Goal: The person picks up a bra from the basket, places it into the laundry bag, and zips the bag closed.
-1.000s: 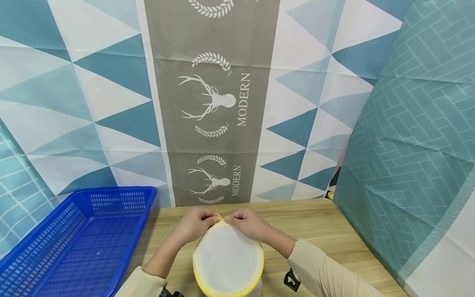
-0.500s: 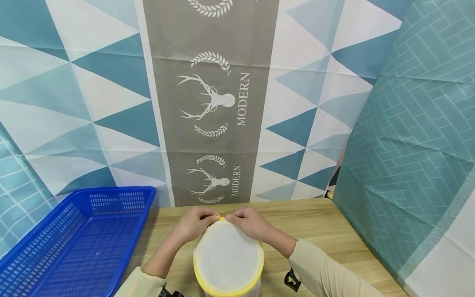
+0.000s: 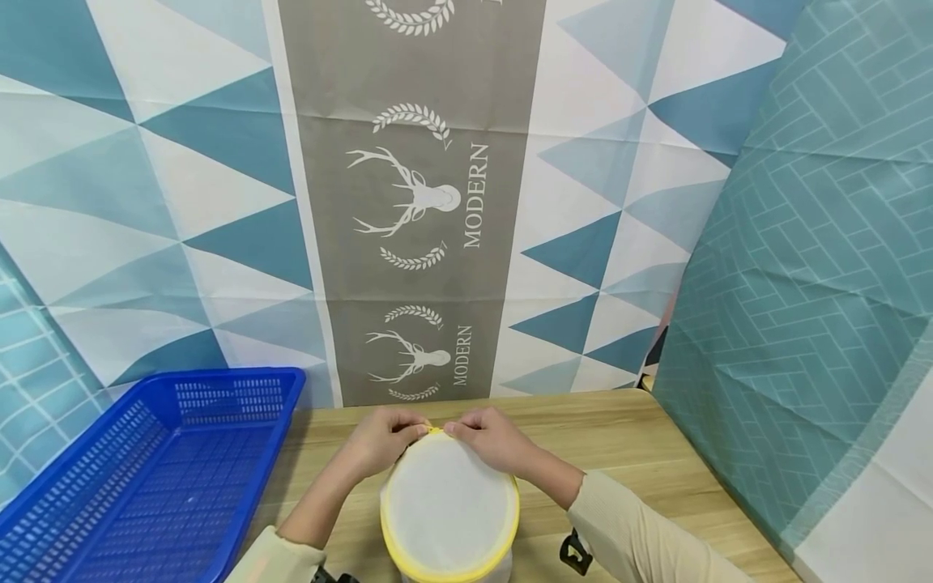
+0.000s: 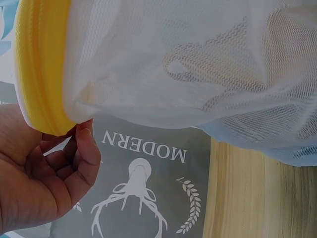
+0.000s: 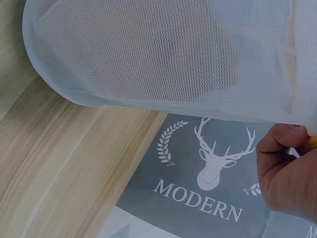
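A white mesh laundry bag (image 3: 448, 504), round with a yellow zipper rim, stands upright in front of me. My left hand (image 3: 385, 440) pinches the far edge of that rim from the left. Just beside it, my right hand (image 3: 487, 438) grips the same edge between thumb and fingers. In the left wrist view the left hand (image 4: 49, 173) has its fingertips right under the yellow band (image 4: 42, 69). Something beige shows faintly through the mesh (image 5: 148, 54) in the right wrist view, where the right hand (image 5: 292, 168) holds the rim at the right.
A blue plastic basket (image 3: 164, 486) with slotted walls stands at the left. Everything rests on a wood-grain table (image 3: 605, 437). Behind it hangs a patterned cloth (image 3: 415, 275) with deer heads, and a teal cloth (image 3: 816, 283) hangs along the right side.
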Tool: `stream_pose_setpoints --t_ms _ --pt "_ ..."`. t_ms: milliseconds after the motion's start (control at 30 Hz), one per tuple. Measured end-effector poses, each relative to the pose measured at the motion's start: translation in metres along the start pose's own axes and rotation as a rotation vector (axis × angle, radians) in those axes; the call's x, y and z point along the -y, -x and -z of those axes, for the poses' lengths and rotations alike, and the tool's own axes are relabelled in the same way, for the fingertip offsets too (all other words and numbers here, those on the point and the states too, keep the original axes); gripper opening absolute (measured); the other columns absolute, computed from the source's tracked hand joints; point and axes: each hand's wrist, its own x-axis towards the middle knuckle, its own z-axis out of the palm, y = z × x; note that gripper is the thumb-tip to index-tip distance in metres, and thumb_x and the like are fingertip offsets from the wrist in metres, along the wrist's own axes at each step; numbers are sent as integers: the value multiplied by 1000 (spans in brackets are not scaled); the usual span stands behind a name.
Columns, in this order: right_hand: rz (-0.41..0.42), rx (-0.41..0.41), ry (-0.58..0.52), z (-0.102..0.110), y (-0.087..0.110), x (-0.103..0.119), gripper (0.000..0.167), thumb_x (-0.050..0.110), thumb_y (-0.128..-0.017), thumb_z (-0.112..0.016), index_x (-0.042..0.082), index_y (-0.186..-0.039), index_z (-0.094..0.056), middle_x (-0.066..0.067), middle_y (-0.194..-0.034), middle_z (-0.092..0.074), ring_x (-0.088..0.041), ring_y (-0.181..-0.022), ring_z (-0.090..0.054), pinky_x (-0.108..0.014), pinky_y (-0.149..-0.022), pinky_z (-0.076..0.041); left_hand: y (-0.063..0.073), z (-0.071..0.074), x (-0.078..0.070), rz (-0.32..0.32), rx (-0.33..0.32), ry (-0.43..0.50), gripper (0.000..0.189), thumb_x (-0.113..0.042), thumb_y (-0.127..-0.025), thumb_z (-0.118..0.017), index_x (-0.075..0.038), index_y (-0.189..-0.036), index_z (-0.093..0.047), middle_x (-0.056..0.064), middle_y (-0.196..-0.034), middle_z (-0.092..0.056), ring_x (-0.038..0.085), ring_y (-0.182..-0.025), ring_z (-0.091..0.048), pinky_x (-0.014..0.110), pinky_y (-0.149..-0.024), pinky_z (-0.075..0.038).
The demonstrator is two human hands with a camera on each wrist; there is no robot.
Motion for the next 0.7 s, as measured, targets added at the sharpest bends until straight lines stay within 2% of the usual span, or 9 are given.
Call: stream_pose_setpoints --t_ms 267,700 --pt "-7 -7 -12 0 1 0 31 28 -95 -54 6 -81 -71 0 -71 -61 -9 -50 -54 -27 -48 -49 -1 -1 2 -4 7 12 14 -14 -91 -60 -9 -93 -73 3 -84 -69 9 -67 -55 25 -58 -45" --pt "-28 -15 -34 0 2 0 34 30 -95 -53 5 -81 -71 -1 -72 -62 -9 -51 -56 -27 -48 -50 -1 -3 2 36 -2 26 16 -16 -91 -60 -9 -97 -73 5 -89 -70 9 -67 -57 26 -59 -47"
